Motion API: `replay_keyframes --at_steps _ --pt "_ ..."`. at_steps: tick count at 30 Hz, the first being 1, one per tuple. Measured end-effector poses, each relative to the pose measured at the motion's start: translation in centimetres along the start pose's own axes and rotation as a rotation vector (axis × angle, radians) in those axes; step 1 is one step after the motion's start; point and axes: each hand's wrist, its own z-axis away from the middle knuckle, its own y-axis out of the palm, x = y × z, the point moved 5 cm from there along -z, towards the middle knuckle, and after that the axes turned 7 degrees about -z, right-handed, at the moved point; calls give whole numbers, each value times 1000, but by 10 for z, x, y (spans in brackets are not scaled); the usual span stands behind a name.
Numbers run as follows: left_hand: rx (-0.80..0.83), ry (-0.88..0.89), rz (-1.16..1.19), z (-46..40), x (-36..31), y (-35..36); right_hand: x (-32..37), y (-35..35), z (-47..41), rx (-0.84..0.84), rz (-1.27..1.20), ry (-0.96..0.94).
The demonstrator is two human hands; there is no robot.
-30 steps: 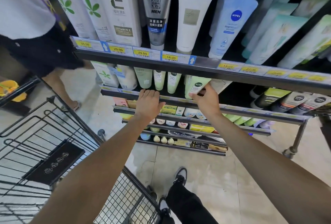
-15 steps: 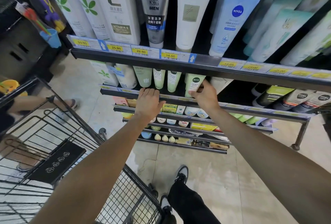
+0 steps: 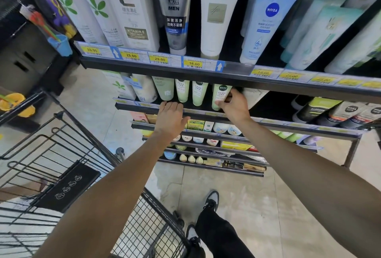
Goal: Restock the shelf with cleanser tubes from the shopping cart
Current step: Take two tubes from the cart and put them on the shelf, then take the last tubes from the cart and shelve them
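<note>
My right hand [image 3: 234,107] grips a pale green cleanser tube [image 3: 219,95] that stands upright on the second shelf [image 3: 268,122], to the right of two matching green tubes [image 3: 199,93]. My left hand [image 3: 171,118] rests flat with straight fingers on the front edge of that same shelf, just below the tube row. The black wire shopping cart [image 3: 68,154] stands at lower left; its inside is mostly hidden by my left arm.
The upper shelf [image 3: 206,70] carries tall tubes and yellow price tags and overhangs my hands. Lower shelves hold small boxes and jars. Hanging toys [image 3: 49,16] are at far left. My shoes [image 3: 211,201] stand on the tiled floor.
My right hand has set the tilted green tube upright and pushed it further back on the shelf. The person at the left has walked out of view. My left hand stayed put.
</note>
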Motion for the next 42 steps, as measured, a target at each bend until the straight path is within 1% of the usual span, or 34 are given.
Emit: replay_keyframes --at_steps 7,15,23,27,34,37,42 --pt "11 -15 -11 -1 0 0 -3 -1 -2 39 -5 13" --pt "41 -15 -20 0 -2 -4 -2 -4 4 64 -13 -13" --pt "120 -9 -5 4 -4 -18 0 -19 26 -1 39 -33" --pt "106 -31 44 19 -3 -39 7 -25 57 -8 120 -70" --pt "84 -125 70 88 14 -78 22 -23 133 55 303 -231" --pt "66 -191 80 138 29 -88 30 -10 164 132 357 -302" --pt "93 -394 38 257 69 -95 59 37 227 352 383 -460"
